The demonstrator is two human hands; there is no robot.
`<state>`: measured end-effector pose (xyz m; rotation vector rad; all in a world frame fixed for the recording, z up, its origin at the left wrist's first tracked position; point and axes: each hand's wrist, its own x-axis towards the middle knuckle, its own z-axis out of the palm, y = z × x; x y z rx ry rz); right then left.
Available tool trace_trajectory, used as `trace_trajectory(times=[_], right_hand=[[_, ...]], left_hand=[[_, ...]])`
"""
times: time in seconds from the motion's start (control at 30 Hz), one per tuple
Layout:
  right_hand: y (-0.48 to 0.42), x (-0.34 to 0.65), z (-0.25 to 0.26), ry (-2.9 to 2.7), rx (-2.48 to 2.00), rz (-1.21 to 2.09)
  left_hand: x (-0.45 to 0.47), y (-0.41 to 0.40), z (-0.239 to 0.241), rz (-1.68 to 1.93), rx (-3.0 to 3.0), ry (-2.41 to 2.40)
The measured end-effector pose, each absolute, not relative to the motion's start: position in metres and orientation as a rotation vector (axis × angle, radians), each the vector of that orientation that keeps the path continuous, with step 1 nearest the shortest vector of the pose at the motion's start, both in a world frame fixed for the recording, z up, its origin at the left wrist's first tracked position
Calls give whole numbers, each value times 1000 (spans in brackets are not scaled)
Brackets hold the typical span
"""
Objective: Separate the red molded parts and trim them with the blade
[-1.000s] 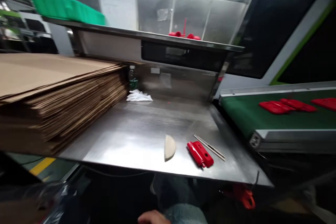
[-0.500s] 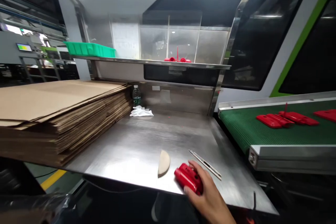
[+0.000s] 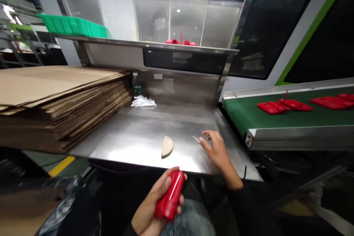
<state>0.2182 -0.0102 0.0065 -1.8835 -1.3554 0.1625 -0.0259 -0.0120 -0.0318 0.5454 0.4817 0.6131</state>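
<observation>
Big cardboard stack [image 3: 55,99] on left of shiny counter [image 3: 143,132]. Green belt [image 3: 276,116] at right carries red parts [image 3: 284,106]. Left hand [image 3: 155,206] wrapped around red plastic part [image 3: 170,195], below counter edge. Right hand [image 3: 217,149] flat, fingers loose, touching thin metal tool [image 3: 197,139]. Small tan wedge [image 3: 166,146] near.

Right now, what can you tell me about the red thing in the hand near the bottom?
The red part is glossy plastic, long and rounded, with a seam running along its length. It tilts up and to the right, below the table edge, above the person's lap. The left hand wraps it, thumb on top. Nothing else touches it.
</observation>
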Motion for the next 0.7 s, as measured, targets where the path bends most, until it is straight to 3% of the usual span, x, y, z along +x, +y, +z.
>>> trace_trajectory(times=[0.1,0.23,0.43,0.6,0.7], right_hand=[[29,237,-18,-1240,-2212,61],[43,232,-30,-1360,-2292,28],[-18,198,-15,-1413,-2036,165],[-103,156,-12,-1519,-1734,722],[-125,135,-3,-1622,-1604,696]], left_hand=[[-37,-12,-27,703,462,487],[-49,-11,-28,765,414,464],[-55,-7,-29,821,328,492],[-51,-8,-21,807,221,550],[-46,-17,-10,816,204,576]])
